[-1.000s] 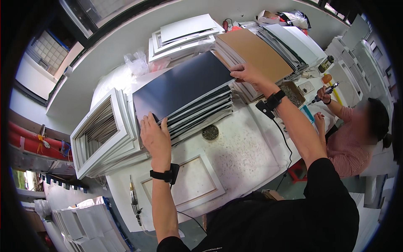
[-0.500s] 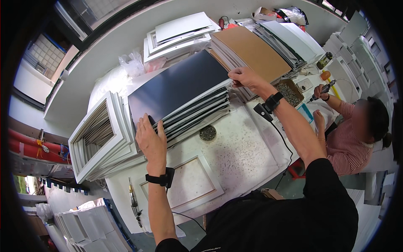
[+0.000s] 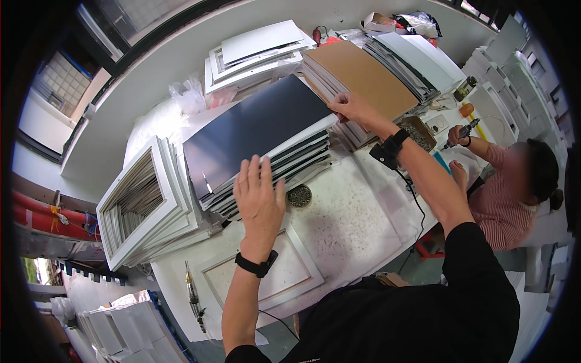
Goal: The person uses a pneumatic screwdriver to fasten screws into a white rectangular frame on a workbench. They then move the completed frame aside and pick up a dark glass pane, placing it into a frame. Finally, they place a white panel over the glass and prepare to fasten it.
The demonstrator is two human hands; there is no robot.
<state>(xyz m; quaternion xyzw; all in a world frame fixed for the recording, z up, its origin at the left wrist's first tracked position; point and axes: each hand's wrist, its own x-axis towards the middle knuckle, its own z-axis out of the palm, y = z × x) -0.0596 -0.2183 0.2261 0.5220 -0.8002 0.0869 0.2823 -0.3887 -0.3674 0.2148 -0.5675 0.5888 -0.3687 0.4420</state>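
A glossy dark panel [image 3: 254,127] tops a stack of panels [image 3: 296,157] with pale and dark edges. At its right corner, my right hand [image 3: 356,112] is closed, with thumb and fingers pinching the edge. My left hand [image 3: 260,190] is open, fingers stretched out, at the near long edge of the stack; whether it touches the panel I cannot tell. Close by stands a round dish [image 3: 299,195] of small metal pieces. A white rectangular frame [image 3: 311,275] lies flat on the table, partly hidden by my left forearm.
White frames [image 3: 130,206] lean in a pile at the left. A pneumatic screwdriver [image 3: 192,293] rests near the table's left edge. Brown panels [image 3: 363,72] are stacked behind my right hand, beside a box of small metal parts [image 3: 417,132]. A co-worker [image 3: 505,199] sits at the right holding a power tool [image 3: 463,132].
My left hand has let go of the panel's left near corner and moved right along the near edge. My right hand stays at the right corner; the panel has barely shifted.
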